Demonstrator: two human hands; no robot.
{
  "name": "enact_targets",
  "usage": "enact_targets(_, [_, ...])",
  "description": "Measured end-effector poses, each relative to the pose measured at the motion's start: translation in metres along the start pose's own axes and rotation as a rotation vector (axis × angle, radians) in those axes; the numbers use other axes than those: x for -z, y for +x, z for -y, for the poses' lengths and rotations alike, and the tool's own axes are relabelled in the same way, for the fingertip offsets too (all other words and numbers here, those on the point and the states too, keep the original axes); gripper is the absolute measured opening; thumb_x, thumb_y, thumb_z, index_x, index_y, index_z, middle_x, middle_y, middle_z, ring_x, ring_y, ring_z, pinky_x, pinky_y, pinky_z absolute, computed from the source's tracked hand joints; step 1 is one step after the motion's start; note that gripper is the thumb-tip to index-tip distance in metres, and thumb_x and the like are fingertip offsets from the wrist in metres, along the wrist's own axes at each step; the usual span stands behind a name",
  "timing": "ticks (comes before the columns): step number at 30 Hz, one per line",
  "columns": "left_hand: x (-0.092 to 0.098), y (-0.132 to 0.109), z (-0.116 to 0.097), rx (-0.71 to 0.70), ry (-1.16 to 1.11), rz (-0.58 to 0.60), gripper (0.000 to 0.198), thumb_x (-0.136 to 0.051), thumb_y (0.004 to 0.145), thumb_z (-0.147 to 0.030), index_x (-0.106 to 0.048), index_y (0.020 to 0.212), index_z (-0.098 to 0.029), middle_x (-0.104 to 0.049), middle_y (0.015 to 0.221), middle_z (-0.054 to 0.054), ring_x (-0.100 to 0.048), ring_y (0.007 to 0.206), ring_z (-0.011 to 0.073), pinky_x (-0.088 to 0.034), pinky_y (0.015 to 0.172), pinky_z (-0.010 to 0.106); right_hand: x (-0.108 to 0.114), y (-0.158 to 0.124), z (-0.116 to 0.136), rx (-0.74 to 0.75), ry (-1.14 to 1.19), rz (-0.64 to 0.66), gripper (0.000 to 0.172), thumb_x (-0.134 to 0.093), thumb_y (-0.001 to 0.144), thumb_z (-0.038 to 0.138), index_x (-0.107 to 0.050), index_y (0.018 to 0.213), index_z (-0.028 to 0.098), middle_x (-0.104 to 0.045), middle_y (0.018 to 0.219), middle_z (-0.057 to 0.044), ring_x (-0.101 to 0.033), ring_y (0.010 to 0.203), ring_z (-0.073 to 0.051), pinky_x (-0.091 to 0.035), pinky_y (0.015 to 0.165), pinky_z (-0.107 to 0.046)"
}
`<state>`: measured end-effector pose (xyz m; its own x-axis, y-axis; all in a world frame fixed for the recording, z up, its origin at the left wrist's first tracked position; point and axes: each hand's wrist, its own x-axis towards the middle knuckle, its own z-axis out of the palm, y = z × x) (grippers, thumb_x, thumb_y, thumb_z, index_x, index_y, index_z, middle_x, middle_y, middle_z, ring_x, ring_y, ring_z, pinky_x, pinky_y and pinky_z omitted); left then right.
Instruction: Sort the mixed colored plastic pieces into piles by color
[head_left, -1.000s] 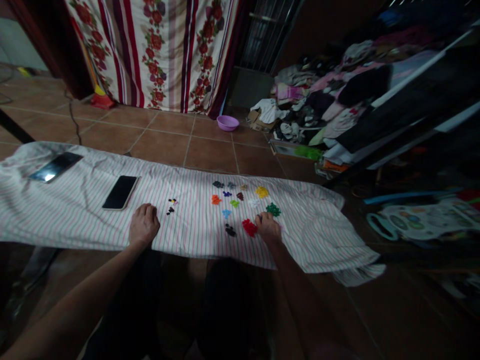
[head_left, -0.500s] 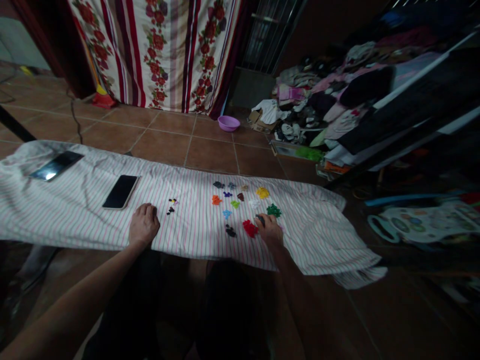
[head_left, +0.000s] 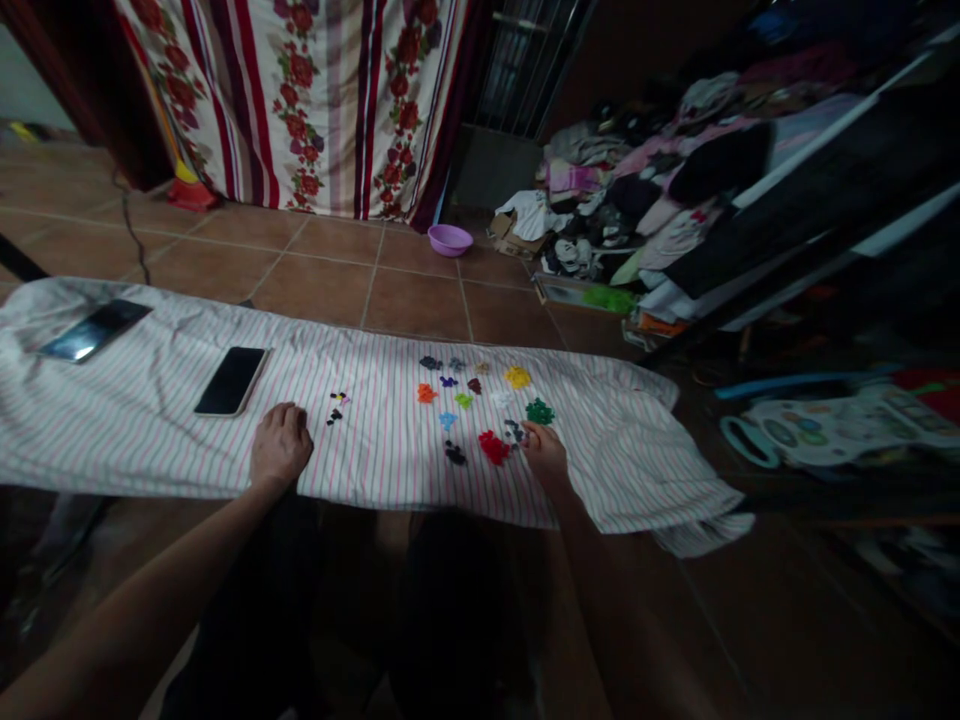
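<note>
My left hand [head_left: 280, 443] rests on the striped cloth, palm down with its fingers lying loosely, holding nothing that shows. To its right lie a few small black, yellow and pink pieces [head_left: 337, 406]. My right hand [head_left: 546, 454] is at the edge of a small dark grey pile [head_left: 514, 432], its fingertips pinched together; what they hold, if anything, is too small to tell. Close around it are a red pile [head_left: 493, 447], a green pile [head_left: 540, 411] and a white pile [head_left: 501, 399]. A black pile [head_left: 455, 453] and a light blue pile [head_left: 448, 421] lie farther left.
More small piles, among them orange [head_left: 426, 393], lime [head_left: 463, 400] and yellow [head_left: 517, 377], sit toward the far edge. Two phones, one black-screened [head_left: 232, 381] and one shiny [head_left: 96, 330], lie left on the cloth [head_left: 390, 450]. Beyond are a purple basin [head_left: 450, 240] and heaped clothes.
My right hand has shifted off the dark grey pieces, which now show beside the red pile. The left hand stays on the cloth. The whole view has shifted slightly.
</note>
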<state>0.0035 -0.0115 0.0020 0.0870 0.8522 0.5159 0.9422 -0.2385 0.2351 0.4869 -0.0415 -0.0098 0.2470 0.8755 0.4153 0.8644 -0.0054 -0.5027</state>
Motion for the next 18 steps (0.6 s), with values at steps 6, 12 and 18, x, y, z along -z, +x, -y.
enact_targets(6, [-0.001, -0.001, 0.001, 0.024, -0.026, 0.007, 0.023, -0.040, 0.084, -0.020, -0.056, 0.099, -0.015, -0.061, 0.104, 0.018, -0.055, 0.104, 0.0317, -0.044, 0.091, 0.049, 0.007, -0.007, 0.006, -0.005, -0.042, 0.022, 0.030, -0.039, 0.077, 0.021, -0.065, 0.091, 0.019, -0.067, 0.092, -0.010, -0.059, 0.093, -0.023, -0.049, 0.089, -0.038])
enact_targets(12, [-0.002, -0.001, 0.001, 0.029, -0.047, -0.004, 0.025, -0.041, 0.082, -0.019, -0.057, 0.100, -0.016, -0.061, 0.102, 0.017, -0.055, 0.104, 0.0315, -0.043, 0.091, 0.050, 0.010, -0.011, 0.011, -0.007, -0.063, 0.046, 0.029, -0.043, 0.076, 0.020, -0.065, 0.095, 0.018, -0.066, 0.092, -0.010, -0.058, 0.089, -0.024, -0.049, 0.085, -0.037])
enact_targets(18, [-0.001, 0.000, 0.002, 0.036, -0.014, 0.023, 0.025, -0.038, 0.086, -0.023, -0.058, 0.097, -0.013, -0.061, 0.103, 0.020, -0.056, 0.100, 0.0323, -0.044, 0.088, 0.049, 0.010, -0.011, 0.013, 0.023, -0.069, 0.085, 0.036, -0.049, 0.074, 0.022, -0.067, 0.105, 0.016, -0.064, 0.094, -0.010, -0.058, 0.086, -0.023, -0.050, 0.082, -0.037])
